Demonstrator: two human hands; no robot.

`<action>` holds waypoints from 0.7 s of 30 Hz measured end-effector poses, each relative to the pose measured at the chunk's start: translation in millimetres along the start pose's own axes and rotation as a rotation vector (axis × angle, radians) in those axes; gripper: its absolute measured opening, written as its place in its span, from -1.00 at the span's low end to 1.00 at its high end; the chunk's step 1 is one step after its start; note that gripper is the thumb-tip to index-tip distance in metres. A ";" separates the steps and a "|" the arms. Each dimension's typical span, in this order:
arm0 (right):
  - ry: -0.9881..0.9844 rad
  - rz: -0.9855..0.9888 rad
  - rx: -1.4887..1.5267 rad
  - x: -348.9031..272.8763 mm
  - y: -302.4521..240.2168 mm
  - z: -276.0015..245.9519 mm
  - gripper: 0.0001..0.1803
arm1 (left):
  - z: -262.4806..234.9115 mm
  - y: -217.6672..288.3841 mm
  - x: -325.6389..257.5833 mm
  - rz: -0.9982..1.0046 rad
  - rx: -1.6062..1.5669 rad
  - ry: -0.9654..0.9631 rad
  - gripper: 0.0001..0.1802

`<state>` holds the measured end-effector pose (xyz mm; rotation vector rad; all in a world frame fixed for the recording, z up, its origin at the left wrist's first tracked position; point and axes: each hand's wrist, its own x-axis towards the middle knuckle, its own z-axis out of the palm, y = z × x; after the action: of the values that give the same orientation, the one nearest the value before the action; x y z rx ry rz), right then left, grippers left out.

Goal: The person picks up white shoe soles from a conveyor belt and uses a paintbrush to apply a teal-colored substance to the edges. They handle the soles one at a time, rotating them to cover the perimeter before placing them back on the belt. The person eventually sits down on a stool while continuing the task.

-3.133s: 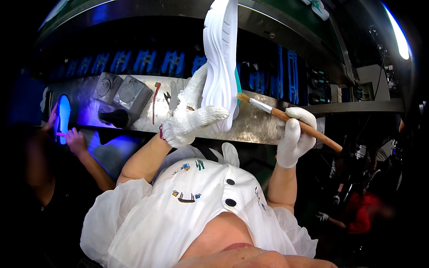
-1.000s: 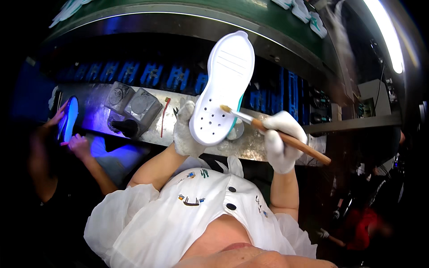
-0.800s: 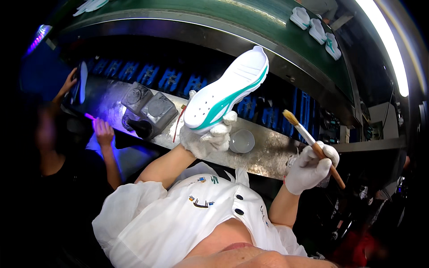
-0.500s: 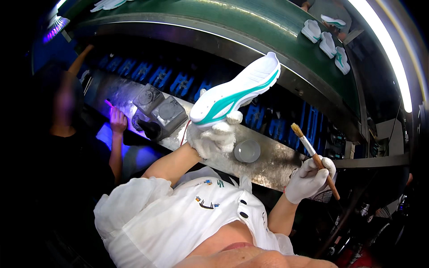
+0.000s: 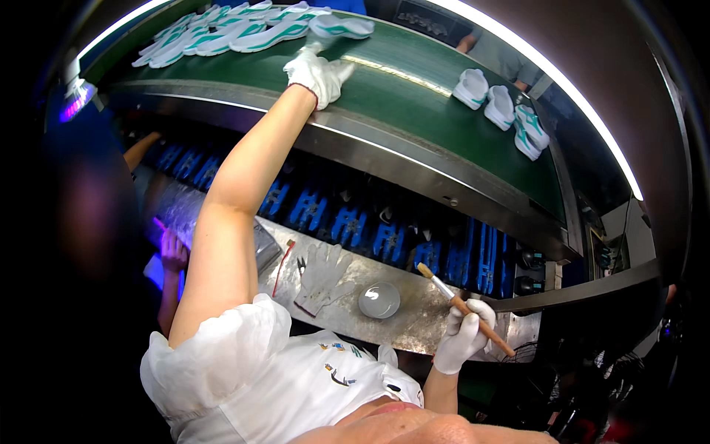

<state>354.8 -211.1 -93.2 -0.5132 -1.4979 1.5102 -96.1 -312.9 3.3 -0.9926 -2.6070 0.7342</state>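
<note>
My left hand (image 5: 316, 74), in a white knit glove, reaches far out over the green conveyor belt (image 5: 399, 100). Its thumb stands apart from the slightly blurred fingers, and I see nothing held in it. Just beyond the fingertips lies a white and teal shoe sole (image 5: 340, 27), at the right end of a cluster of similar soles (image 5: 222, 33). In my gloved right hand (image 5: 466, 333) is a paintbrush (image 5: 473, 314) with a wooden handle, bristles pointing up and to the left. A translucent round cup (image 5: 379, 300) stands on the metal bench left of the brush.
On the metal bench (image 5: 414, 325) lie a grey glove (image 5: 323, 277) and a thin red brush (image 5: 282, 268). Blue racks (image 5: 347, 222) run between bench and belt. More soles (image 5: 499, 106) sit at the belt's right. A co-worker's hand (image 5: 174, 251) is at the left.
My left hand has gone from above the bench out to the belt, and the sole it held has left it. My right hand, still gripping the paintbrush, appears lower and further left in the view.
</note>
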 end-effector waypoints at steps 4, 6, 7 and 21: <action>0.048 0.053 -0.057 7.0 7.6 -19.2 -0.80 | -18.2 42.8 47.2 0.117 -1.151 0.122 -0.40; 0.086 0.118 -0.086 8.0 10.0 -32.0 -0.81 | -54.8 78.0 58.1 0.018 -1.479 0.109 -0.43; 0.107 0.113 -0.100 7.6 8.9 -37.5 -0.81 | -88.9 103.0 53.2 -0.012 -1.109 0.195 -0.58; 0.123 0.245 -0.057 -7.7 18.7 -53.7 -0.81 | -65.4 129.4 68.5 -0.169 -0.900 0.420 -0.55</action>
<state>396.5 -184.6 -122.4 -0.8339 -1.4250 1.5939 -49.3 -159.9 -7.7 -0.9471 -2.5503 -0.6957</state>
